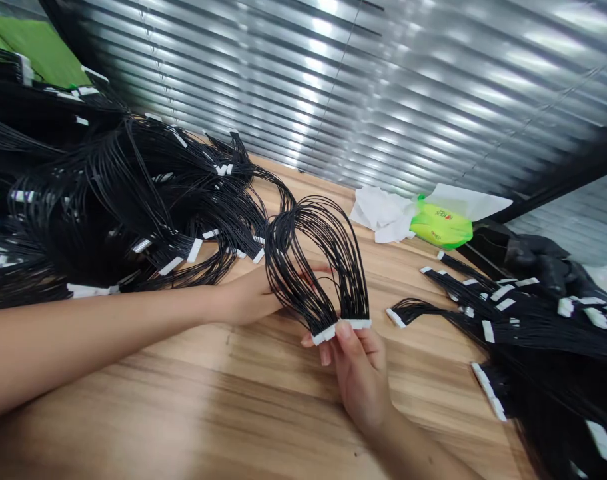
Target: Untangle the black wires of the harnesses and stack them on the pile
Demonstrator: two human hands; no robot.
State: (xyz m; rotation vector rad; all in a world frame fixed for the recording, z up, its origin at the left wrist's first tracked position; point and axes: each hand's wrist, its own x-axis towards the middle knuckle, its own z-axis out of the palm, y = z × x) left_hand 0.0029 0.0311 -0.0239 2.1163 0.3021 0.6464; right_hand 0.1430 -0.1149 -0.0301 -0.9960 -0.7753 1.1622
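A looped wire harness (356, 257) of many thin black wires with white connectors stands up over the wooden table. Two white connectors (356, 325) sit side by side at its near end, pinched between the thumb and fingers of my right hand (360, 373). My left hand (256, 293) reaches in from the left and is closed around the harness wires. Those wires partly cover its fingers, some of which show through the loop.
A large heap of black wire harnesses (118, 180) fills the left side. More harnesses (543, 327) lie at the right. Crumpled white tissue (383, 212) and a bright green packet (440, 225) rest at the back, before metallic blinds (303, 87). Green cloth-like material (38, 50) lies far left.
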